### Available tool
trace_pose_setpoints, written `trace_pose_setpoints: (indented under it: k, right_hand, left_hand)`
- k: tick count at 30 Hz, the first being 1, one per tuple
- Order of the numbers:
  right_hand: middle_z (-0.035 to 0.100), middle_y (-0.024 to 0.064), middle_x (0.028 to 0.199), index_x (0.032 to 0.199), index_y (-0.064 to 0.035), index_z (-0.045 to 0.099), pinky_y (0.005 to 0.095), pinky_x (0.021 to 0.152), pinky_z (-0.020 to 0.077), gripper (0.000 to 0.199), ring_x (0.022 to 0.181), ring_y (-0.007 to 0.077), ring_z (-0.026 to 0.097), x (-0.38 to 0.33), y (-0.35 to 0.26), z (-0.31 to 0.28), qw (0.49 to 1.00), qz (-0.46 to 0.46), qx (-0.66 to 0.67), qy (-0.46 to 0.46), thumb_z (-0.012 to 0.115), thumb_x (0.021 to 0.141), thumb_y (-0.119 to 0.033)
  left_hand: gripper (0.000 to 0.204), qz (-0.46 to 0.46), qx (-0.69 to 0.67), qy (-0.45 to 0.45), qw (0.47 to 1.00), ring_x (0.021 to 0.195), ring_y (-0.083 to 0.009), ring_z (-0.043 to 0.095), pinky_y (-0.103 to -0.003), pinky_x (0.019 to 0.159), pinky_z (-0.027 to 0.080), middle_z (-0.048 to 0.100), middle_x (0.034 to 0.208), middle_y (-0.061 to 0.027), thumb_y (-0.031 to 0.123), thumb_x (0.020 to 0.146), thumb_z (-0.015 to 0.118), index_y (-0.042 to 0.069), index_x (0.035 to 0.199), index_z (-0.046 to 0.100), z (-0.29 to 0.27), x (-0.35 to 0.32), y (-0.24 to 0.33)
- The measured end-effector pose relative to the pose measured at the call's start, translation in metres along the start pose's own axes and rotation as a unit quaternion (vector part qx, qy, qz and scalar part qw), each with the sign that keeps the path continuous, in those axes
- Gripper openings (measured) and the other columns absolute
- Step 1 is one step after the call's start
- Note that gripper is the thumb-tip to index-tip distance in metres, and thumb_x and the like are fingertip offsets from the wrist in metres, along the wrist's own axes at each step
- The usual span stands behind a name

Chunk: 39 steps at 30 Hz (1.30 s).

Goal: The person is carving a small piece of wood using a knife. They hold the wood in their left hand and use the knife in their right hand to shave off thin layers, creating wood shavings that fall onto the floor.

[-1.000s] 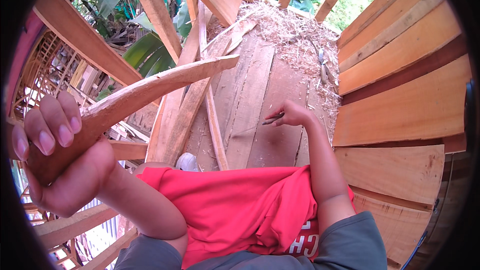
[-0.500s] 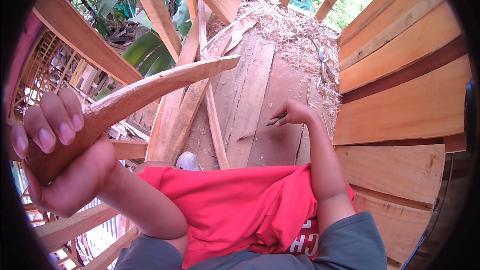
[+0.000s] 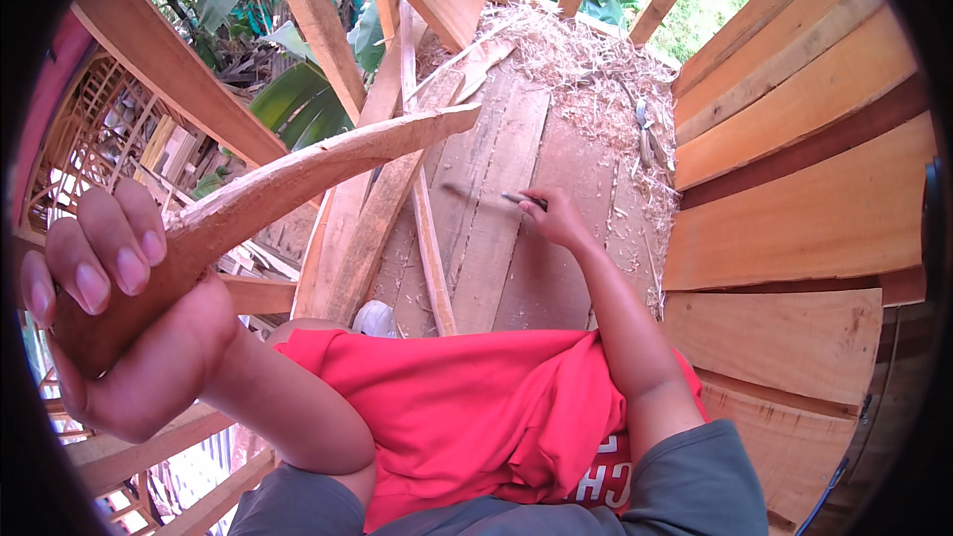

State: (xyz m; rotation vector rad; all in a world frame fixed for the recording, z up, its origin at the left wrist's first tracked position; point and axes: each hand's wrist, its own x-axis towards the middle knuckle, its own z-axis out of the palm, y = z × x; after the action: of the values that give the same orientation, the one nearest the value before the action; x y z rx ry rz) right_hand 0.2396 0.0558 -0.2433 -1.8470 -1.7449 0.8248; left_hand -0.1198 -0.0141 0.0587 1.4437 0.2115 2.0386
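Observation:
My left hand [image 3: 164,347] is closed round the thick end of a curved, rough-hewn piece of wood [image 3: 288,184], raised at the left. Its slimmer end reaches up and to the right over the boards, and its top edge is pale and freshly cut. Over the plank floor, my right hand [image 3: 558,218] grips the dark handle of a thin-bladed knife [image 3: 520,201]. The blade points left and is smeared by motion, so its exact shape is unclear. A gap separates the knife from the wood.
Curly wood shavings [image 3: 586,45] cover the far end of the plank floor [image 3: 506,154]. Long timber pieces [image 3: 372,223] lean in front of me at the left. A board wall [image 3: 794,203] stands on the right. A white shoe [image 3: 375,319] shows beside my red garment [image 3: 467,387].
My right hand has moved up and to the left with the knife, whose blade has swung upward. The left hand and the curved wood have barely shifted.

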Motion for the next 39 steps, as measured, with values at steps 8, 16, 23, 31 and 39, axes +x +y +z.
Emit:
trace_pose_setpoints:
  k: [8,16,23,31,39]
  right_hand:
    - [0.070,0.0174,0.095,0.115,-0.0041,0.067,0.0378,0.078,0.0486,0.029,0.089,0.0279,0.067,0.002,-0.022,-0.027,0.978,0.035,0.031,-0.202,0.060,0.091,-0.020]
    - [0.066,0.0015,0.087,0.122,-0.0050,0.063,0.0298,0.069,0.0476,0.032,0.075,0.0114,0.056,0.013,0.009,-0.005,0.989,0.099,0.101,0.048,0.061,0.092,-0.014]
    - [0.066,0.0027,0.094,0.132,-0.0046,0.056,0.0303,0.069,0.0491,0.039,0.077,0.0123,0.059,0.009,-0.005,-0.003,0.969,0.085,0.190,-0.136,0.056,0.094,-0.015]
    - [0.053,-0.0002,0.083,0.132,-0.0048,0.054,0.0240,0.051,0.0393,0.036,0.061,0.0069,0.046,0.020,0.012,-0.011,0.940,0.162,0.302,0.008,0.052,0.096,-0.011]
    - [0.058,0.0036,0.083,0.132,-0.0055,0.051,0.0283,0.045,0.0436,0.036,0.053,0.0093,0.049,0.019,0.014,0.011,0.933,0.189,0.255,0.172,0.052,0.097,-0.011]
  left_hand:
    - [0.024,0.023,0.029,0.030,0.999,0.067,-0.0149,0.043,-0.031,0.065,0.034,0.048,0.076,-0.0023,0.031,0.070,0.050,0.015,0.088,0.049,-0.006,0.001,0.009]
    - [0.020,0.021,0.020,0.040,0.999,0.066,-0.0147,0.041,-0.030,0.064,0.034,0.044,0.072,-0.0030,0.027,0.071,0.043,0.013,0.083,0.050,0.006,0.004,0.005]
    - [0.028,0.001,0.010,0.004,1.000,0.070,-0.0156,0.046,-0.032,0.067,0.034,0.051,0.080,-0.0028,0.034,0.072,0.054,0.016,0.093,0.049,-0.007,0.002,0.006]
    - [0.028,-0.004,0.003,0.005,1.000,0.068,-0.0152,0.045,-0.032,0.066,0.034,0.050,0.078,-0.0022,0.034,0.072,0.054,0.016,0.093,0.051,-0.003,0.001,0.006]
    - [0.029,-0.009,-0.003,-0.013,1.000,0.068,-0.0154,0.046,-0.032,0.065,0.034,0.051,0.079,-0.0025,0.035,0.074,0.052,0.015,0.095,0.053,0.002,0.001,0.000]
